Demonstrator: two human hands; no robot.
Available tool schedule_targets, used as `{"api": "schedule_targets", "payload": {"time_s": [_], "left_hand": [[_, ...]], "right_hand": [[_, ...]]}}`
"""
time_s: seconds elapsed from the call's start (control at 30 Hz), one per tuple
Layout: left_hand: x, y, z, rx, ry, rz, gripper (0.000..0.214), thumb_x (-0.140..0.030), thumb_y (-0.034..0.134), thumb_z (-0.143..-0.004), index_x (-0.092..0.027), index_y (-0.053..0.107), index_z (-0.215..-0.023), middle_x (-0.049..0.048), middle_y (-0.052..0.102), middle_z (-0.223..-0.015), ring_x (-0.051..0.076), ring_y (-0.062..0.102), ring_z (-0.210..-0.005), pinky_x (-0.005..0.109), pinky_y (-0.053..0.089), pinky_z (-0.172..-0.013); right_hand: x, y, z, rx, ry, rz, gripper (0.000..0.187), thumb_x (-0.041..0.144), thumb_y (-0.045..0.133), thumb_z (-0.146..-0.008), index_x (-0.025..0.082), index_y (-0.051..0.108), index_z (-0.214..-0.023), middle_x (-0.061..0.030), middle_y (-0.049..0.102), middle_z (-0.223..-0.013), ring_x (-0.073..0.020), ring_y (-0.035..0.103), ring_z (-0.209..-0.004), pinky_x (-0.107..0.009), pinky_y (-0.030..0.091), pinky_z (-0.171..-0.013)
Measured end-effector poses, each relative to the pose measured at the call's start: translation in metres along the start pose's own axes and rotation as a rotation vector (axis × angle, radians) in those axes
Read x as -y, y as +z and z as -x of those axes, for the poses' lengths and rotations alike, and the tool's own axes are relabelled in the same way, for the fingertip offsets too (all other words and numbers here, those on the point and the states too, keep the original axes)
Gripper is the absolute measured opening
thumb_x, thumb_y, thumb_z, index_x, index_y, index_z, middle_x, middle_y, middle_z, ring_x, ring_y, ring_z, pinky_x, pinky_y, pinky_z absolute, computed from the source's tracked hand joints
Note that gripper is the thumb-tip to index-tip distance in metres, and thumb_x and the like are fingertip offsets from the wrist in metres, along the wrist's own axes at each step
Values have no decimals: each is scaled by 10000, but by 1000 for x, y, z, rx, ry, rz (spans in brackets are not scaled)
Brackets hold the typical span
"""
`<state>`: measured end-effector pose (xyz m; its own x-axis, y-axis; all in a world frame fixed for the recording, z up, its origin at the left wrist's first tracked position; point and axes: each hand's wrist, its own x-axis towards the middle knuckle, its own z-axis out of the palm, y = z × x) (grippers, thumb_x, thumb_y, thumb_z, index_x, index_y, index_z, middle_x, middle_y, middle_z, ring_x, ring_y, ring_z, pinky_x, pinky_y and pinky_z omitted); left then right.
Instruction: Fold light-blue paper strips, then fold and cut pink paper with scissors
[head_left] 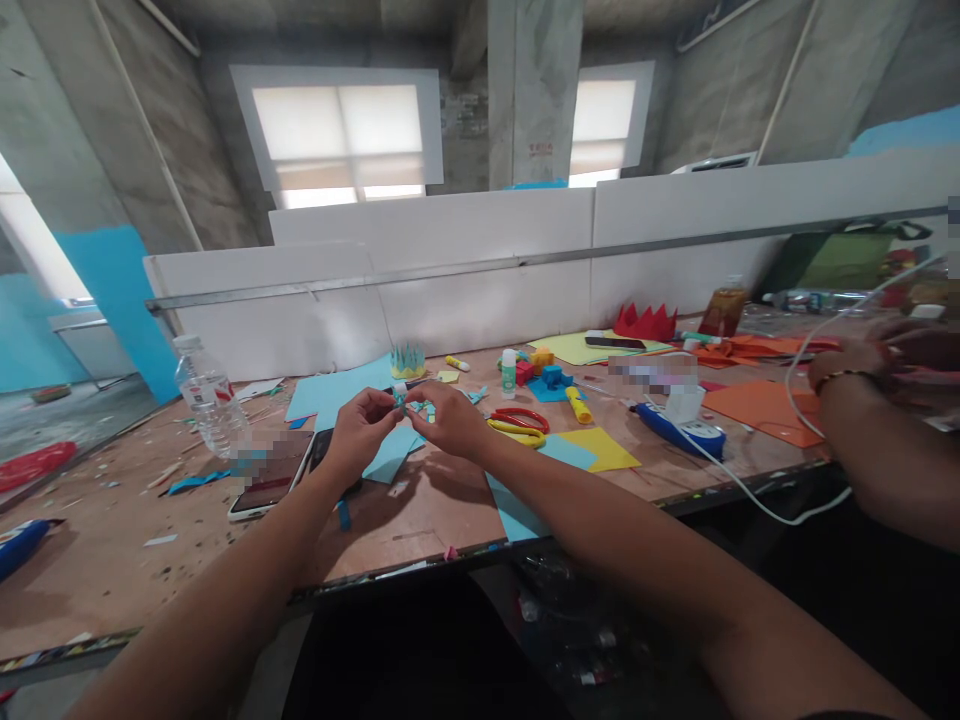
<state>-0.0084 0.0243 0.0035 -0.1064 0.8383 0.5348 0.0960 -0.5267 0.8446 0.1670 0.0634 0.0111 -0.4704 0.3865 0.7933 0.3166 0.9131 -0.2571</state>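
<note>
My left hand (pixel 363 428) and my right hand (pixel 453 416) meet above the table, fingertips pinched on a small light-blue paper piece (pixel 400 398). The fingers partly cover it, so its exact shape is unclear. Beneath and around the hands lie light-blue paper sheets (pixel 391 456) and scraps. A little crown of yellow and light-blue paper (pixel 407 362) stands just behind them. Scissors with red and yellow handles (pixel 517 428) rest beside my right wrist. Farther right are a green-and-white glue stick (pixel 509 376) and a yellow tube (pixel 578 404).
A phone (pixel 271 482) and a clear plastic bottle (pixel 206 400) are on the left. Small red, yellow and blue paper shapes (pixel 553 377), a red paper crown (pixel 645 322) and a blue tool with a white cable (pixel 686 434) are to the right. Another person's arm (pixel 862 400) reaches in there.
</note>
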Motion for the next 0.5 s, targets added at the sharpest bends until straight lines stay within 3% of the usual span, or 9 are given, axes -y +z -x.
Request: {"api": "schedule_targets", "payload": {"time_s": [0.2, 0.5], "left_hand": [[-5, 2, 2, 9, -40, 69, 329, -398, 833, -654, -179, 622, -779, -13, 649, -743, 160, 641, -720, 349, 548, -735], [-6, 4, 2, 3, -68, 106, 330, -382, 849, -636, -171, 628, -763, -12, 652, -734, 146, 630, -699, 344, 547, -740]], "right_hand": [[9, -5, 0, 60, -56, 161, 165, 214, 636, -857, 174, 637, -1018, -92, 683, -1042, -233, 599, -1027, -346, 438, -939], [9, 0, 1, 87, -16, 298, 217, 177, 637, -827, 177, 615, -1042, -82, 674, -1042, -244, 587, -1013, -343, 436, -899]]}}
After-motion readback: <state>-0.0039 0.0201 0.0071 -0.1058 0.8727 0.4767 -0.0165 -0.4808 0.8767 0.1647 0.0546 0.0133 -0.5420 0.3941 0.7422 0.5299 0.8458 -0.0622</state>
